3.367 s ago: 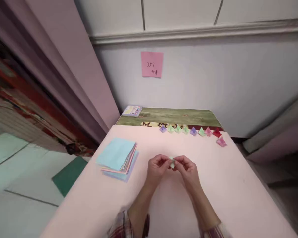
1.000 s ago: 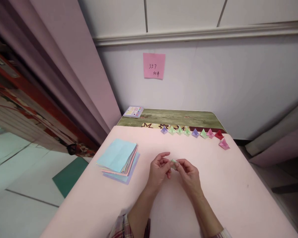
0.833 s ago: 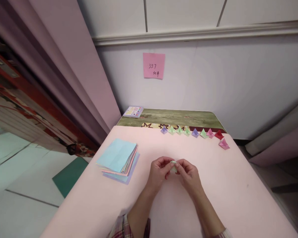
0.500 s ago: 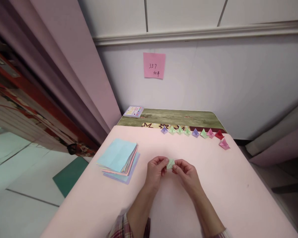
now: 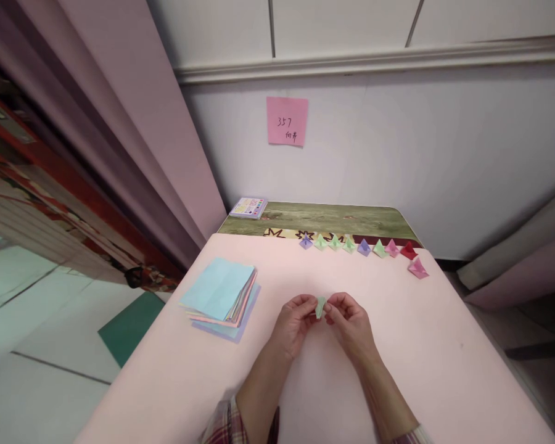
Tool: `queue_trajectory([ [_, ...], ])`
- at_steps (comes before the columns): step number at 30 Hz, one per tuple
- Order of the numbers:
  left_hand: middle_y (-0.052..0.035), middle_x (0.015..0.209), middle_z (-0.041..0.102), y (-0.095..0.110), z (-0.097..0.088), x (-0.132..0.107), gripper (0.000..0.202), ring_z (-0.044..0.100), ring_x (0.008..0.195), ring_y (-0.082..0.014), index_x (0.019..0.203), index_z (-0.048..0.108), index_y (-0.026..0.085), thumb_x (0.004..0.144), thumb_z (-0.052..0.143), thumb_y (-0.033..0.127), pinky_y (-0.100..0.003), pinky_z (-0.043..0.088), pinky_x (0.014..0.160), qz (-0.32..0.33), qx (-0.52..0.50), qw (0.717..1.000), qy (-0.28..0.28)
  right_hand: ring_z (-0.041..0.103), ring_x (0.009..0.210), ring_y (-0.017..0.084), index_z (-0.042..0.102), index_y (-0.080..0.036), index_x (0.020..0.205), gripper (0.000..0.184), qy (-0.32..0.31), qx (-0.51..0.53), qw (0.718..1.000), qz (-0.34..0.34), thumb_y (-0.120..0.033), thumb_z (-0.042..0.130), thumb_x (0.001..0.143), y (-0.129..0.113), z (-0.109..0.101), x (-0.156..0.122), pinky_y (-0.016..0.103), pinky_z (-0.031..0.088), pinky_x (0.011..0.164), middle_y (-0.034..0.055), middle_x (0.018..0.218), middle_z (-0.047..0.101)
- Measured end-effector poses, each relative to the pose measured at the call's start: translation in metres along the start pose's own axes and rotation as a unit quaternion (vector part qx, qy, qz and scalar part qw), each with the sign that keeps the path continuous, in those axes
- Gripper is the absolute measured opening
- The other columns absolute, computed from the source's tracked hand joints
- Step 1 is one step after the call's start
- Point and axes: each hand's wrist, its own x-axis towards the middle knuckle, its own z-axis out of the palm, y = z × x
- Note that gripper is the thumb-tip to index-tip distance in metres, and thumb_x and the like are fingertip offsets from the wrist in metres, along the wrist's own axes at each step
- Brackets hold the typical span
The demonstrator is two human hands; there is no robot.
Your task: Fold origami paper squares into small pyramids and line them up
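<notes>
A small folded piece of light green paper (image 5: 320, 306) is held between my two hands, above the middle of the pink-covered table. My left hand (image 5: 297, 324) pinches its left side with thumb and fingers. At its right side, my right hand (image 5: 349, 320) grips it between thumb and forefinger. The fingertips hide part of the folded paper. Beyond the hands, several small folded paper shapes stand in a row, among them a purple one (image 5: 306, 241), a green one (image 5: 335, 242), a red one (image 5: 409, 250) and a pink one (image 5: 418, 267).
A stack of coloured paper sheets (image 5: 219, 290), light blue on top, lies to my left. A printed packet (image 5: 249, 208) sits at the table's back left corner. On the wall hangs a pink note (image 5: 287, 121). A curtain (image 5: 180, 111) falls at the left.
My hands have drawn slightly closer together. The green paper now looks narrower and more upright between the fingertips. The stack and the row of paper shapes stay put.
</notes>
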Motion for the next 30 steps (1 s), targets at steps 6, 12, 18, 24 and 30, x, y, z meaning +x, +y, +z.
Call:
queue_trajectory([
  [6, -0.0023, 0.076, 0.066, -0.004, 0.003, -0.002, 0.022, 0.062, 0.072, -0.0151, 0.075, 0.063, 0.015, 0.071, 0.077, 0.031, -0.032, 0.053, 0.071, 0.104, 0.062, 0.993, 0.009, 0.06, 0.064, 0.016, 0.063, -0.02, 0.082, 0.028, 0.022, -0.013, 1.0, 0.004, -0.045, 0.073, 0.074, 0.006, 0.0, 0.001, 0.026, 0.046, 0.057, 0.0023, 0.074, 0.067],
  [12, -0.0046, 0.081, 0.068, -0.006, 0.002, 0.001, 0.021, 0.061, 0.073, -0.0146, 0.075, 0.065, 0.014, 0.071, 0.076, 0.031, -0.031, 0.051, 0.075, 0.142, 0.129, 0.981, 0.022, 0.057, 0.063, 0.015, 0.066, -0.019, 0.081, 0.024, 0.005, -0.054, 0.998, -0.008, -0.043, 0.067, 0.08, 0.0, 0.001, -0.002, 0.026, 0.046, 0.059, 0.0012, 0.069, 0.064],
  [18, -0.001, 0.069, 0.064, 0.0, 0.0, 0.002, 0.016, 0.057, 0.067, -0.0112, 0.072, 0.065, 0.014, 0.07, 0.074, 0.027, -0.023, 0.045, 0.067, 0.177, 0.226, 0.957, 0.03, 0.059, 0.067, 0.015, 0.066, -0.019, 0.085, 0.028, -0.051, -0.061, 0.997, -0.005, -0.046, 0.067, 0.079, -0.008, -0.002, -0.004, 0.026, 0.047, 0.062, 0.002, 0.074, 0.065],
  [24, 0.002, 0.068, 0.062, 0.0, 0.0, 0.003, 0.026, 0.055, 0.062, -0.0094, 0.084, 0.06, 0.016, 0.066, 0.077, 0.024, -0.021, 0.044, 0.061, 0.168, 0.226, 0.96, -0.007, 0.052, 0.055, 0.013, 0.063, -0.018, 0.073, 0.033, -0.08, -0.095, 0.992, 0.034, -0.051, 0.066, 0.079, -0.005, -0.012, 0.001, 0.024, 0.041, 0.053, -0.0005, 0.058, 0.058],
  [30, -0.0006, 0.07, 0.063, -0.003, 0.006, 0.001, 0.028, 0.056, 0.058, -0.0096, 0.084, 0.062, 0.014, 0.071, 0.074, 0.035, -0.023, 0.047, 0.058, 0.144, 0.211, 0.967, 0.012, 0.054, 0.061, 0.014, 0.066, -0.018, 0.073, 0.028, 0.024, -0.103, 0.994, -0.033, -0.045, 0.066, 0.08, -0.007, -0.006, -0.001, 0.025, 0.043, 0.058, 0.001, 0.063, 0.062],
])
